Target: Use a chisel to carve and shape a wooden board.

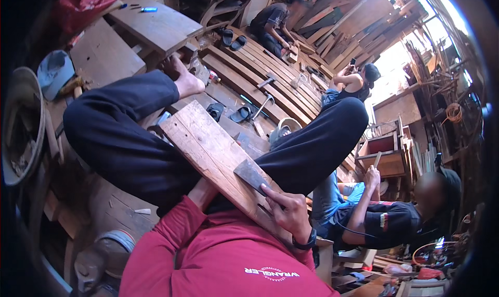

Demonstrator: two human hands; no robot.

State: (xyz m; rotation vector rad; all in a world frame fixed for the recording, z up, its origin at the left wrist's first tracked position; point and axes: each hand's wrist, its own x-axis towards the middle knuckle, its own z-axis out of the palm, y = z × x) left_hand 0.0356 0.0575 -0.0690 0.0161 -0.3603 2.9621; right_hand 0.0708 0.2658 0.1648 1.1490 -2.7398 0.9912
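Though scuffed, plank (210,149) amid workshop lumber (239,77)

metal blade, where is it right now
In the head view, just below the middle, the metal blade is in the person's right hand, its far end over the wooden board that lies between the knees.

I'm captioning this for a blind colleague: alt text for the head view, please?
A seated person's right hand holds a flat grey tool against a wooden board across their lap, the left hand mostly hidden beneath. Three other people are nearby, amid wooden planks.
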